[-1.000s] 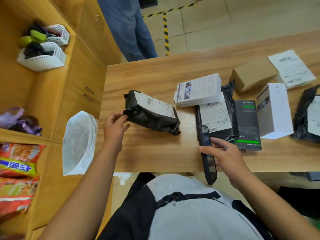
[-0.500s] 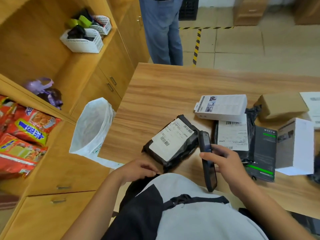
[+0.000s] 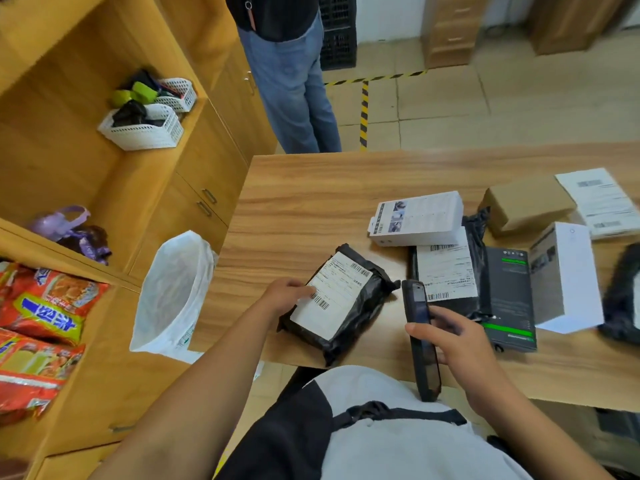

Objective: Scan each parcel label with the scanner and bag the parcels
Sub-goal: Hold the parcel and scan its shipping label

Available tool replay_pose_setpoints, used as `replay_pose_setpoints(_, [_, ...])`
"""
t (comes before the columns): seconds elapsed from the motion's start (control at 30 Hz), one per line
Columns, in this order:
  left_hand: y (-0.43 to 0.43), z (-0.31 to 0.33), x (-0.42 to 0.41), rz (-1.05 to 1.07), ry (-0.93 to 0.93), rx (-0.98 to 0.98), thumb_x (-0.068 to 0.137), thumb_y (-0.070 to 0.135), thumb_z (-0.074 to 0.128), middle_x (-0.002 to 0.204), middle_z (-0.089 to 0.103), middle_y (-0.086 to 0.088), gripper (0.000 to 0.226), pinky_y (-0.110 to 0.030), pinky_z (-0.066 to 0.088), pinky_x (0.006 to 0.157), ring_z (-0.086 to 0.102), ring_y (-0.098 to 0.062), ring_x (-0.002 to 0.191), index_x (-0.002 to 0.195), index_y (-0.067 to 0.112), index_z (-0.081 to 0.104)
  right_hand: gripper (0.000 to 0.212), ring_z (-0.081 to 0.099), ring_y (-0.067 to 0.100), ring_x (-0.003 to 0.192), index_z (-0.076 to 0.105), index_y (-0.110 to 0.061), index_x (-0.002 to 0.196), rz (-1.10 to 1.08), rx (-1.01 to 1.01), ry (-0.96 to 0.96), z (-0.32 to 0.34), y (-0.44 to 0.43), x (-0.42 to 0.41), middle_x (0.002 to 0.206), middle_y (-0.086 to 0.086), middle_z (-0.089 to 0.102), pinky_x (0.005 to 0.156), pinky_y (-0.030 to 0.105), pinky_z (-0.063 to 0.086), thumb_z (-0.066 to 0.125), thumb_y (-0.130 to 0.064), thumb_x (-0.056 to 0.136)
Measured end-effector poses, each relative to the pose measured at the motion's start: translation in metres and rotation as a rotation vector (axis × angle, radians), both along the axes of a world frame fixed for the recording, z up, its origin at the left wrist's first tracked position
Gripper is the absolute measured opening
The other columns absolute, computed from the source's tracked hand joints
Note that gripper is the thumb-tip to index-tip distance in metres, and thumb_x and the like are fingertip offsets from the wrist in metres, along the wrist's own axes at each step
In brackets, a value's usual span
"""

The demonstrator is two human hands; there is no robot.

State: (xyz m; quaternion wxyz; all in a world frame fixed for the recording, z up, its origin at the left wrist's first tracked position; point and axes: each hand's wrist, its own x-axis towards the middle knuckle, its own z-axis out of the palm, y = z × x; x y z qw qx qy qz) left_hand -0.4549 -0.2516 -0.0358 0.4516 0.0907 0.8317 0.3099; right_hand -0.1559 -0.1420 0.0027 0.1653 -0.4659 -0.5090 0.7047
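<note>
Setting: a wood-grain table (image 3: 311,209) with wooden cabinets (image 3: 194,188) on our left and tiled floor beyond.
Right hand: nearest us, the right hand (image 3: 460,348) wraps fingers and thumb round a dark handheld scanner (image 3: 420,337) above the table's near edge.
Left hand: the left hand (image 3: 287,296) lays fairly straight, close-set fingers on the left margin of the white shipping label (image 3: 332,299); the thumb is hidden.
Parcel: the black plastic-wrapped parcel (image 3: 360,317) lies label-up at the near edge, with its long axis running near-left to far-right.
Governing relation: the scanner sits just right of the parcel and roughly parallel to it, with its head pointing away. We judge it must swing left over the label.
Bag: a white plastic bag (image 3: 173,292) gapes off the table's left edge, on the left hand's side.
Beyond: more parcels, among them a white cardboard box (image 3: 419,216); a person in blue jeans (image 3: 294,84) stands past the table.
Change: half a second earlier the left hand was at the table's near edge; it now rests on the label. The hold on the scanner is unchanged.
</note>
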Motion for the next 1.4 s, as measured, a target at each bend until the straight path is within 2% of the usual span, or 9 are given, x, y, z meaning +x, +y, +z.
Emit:
replay_pose_setpoints(0.17, [0.011,-0.014,-0.007,0.009,0.027,-0.012,0.088,0.011,0.070,0.082,0.071,-0.004,0.011,-0.022,0.046,0.056,0.063,-0.017,0.068,0.079,0.016,0.066,0.047,0.070,0.014,0.093,0.074,-0.028,0.106,-0.099,0.019,-0.023,0.000,-0.005,0.017,0.101,-0.005,0.071,0.079,0.042,0.057,0.095,-0.028,0.064])
replay_pose_setpoints(0.4, [0.003,-0.023,0.006,0.284,-0.086,0.130,0.094,0.006,0.060,0.090,0.074,-0.011,0.011,-0.025,0.051,0.053,0.068,-0.020,0.069,0.102,0.005,0.068,0.037,0.067,0.022,0.106,0.072,-0.031,0.101,-0.144,0.002,-0.061,0.003,-0.005,0.019,0.112,-0.001,0.071,0.097,0.053,0.054,0.090,-0.023,0.069])
replay_pose_setpoints(0.53, [-0.013,-0.033,0.031,0.419,-0.193,0.186,0.097,0.006,0.055,0.112,0.072,-0.014,0.022,-0.045,0.059,0.085,0.071,-0.028,0.098,0.117,0.001,0.061,0.042,0.068,0.018,0.099,0.073,-0.032,0.101,-0.087,-0.008,-0.061,0.005,-0.010,0.010,0.106,-0.004,0.070,0.081,0.044,0.057,0.092,-0.030,0.064])
replay_pose_setpoints(0.6, [-0.022,-0.031,0.042,0.470,-0.165,0.205,0.095,0.010,0.061,0.114,0.070,-0.012,0.019,-0.037,0.061,0.076,0.070,-0.024,0.095,0.113,0.006,0.060,0.048,0.069,0.012,0.093,0.074,-0.033,0.103,-0.044,-0.002,-0.063,0.006,-0.010,0.004,0.102,-0.007,0.072,0.073,0.036,0.054,0.094,-0.034,0.060])
replay_pose_setpoints(0.67, [-0.027,-0.028,0.043,0.382,0.113,0.145,0.086,0.019,0.072,0.115,0.062,-0.006,0.024,-0.028,0.052,0.069,0.063,-0.019,0.095,0.104,0.015,0.056,0.034,0.072,0.005,0.080,0.080,-0.043,0.088,0.001,0.029,-0.055,0.012,-0.008,-0.002,0.084,-0.015,0.075,0.073,0.036,0.053,0.093,-0.035,0.057])
replay_pose_setpoints(0.8, [-0.027,-0.024,0.031,-0.156,0.609,0.081,0.075,0.040,0.078,0.139,0.042,-0.003,0.069,-0.037,0.036,0.106,0.036,-0.023,0.130,0.133,0.020,0.046,0.028,0.073,0.006,0.072,0.077,-0.054,0.078,0.124,0.135,-0.067,0.027,-0.004,-0.014,0.075,-0.018,0.075,0.066,0.035,0.058,0.091,-0.033,0.067])
replay_pose_setpoints(0.97, [-0.002,-0.037,0.034,-0.553,0.626,-0.138,0.066,0.078,0.065,0.165,0.004,-0.002,0.115,-0.047,0.008,0.122,0.002,-0.027,0.151,0.156,0.028,0.012,0.018,0.065,0.005,0.076,0.073,-0.040,0.073,0.418,0.344,-0.319,0.049,0.018,-0.025,0.073,-0.017,0.071,0.070,0.032,0.052,0.089,-0.047,0.067])
replay_pose_setpoints(1.1, [0.001,-0.054,0.039,-0.593,0.627,-0.197,0.065,0.082,0.062,0.166,-0.010,0.001,0.122,-0.046,0.000,0.121,-0.011,-0.025,0.151,0.157,0.031,-0.001,0.079,0.070,0.020,0.087,0.072,-0.014,0.104,0.777,0.659,-0.574,0.078,0.038,-0.045,0.096,0.005,0.074,0.079,0.042,0.057,0.072,-0.073,0.051])
replay_pose_setpoints(1.4, [-0.003,-0.059,0.038,-0.589,0.593,-0.187,0.066,0.084,0.060,0.164,-0.019,0.008,0.122,-0.053,0.000,0.119,-0.018,-0.020,0.150,0.155,0.037,-0.009,0.056,0.052,0.015,0.056,0.051,-0.022,0.065,1.199,0.950,-0.898,0.098,0.045,-0.078,0.058,-0.005,0.055,0.048,0.029,0.031,0.076,-0.071,0.058])
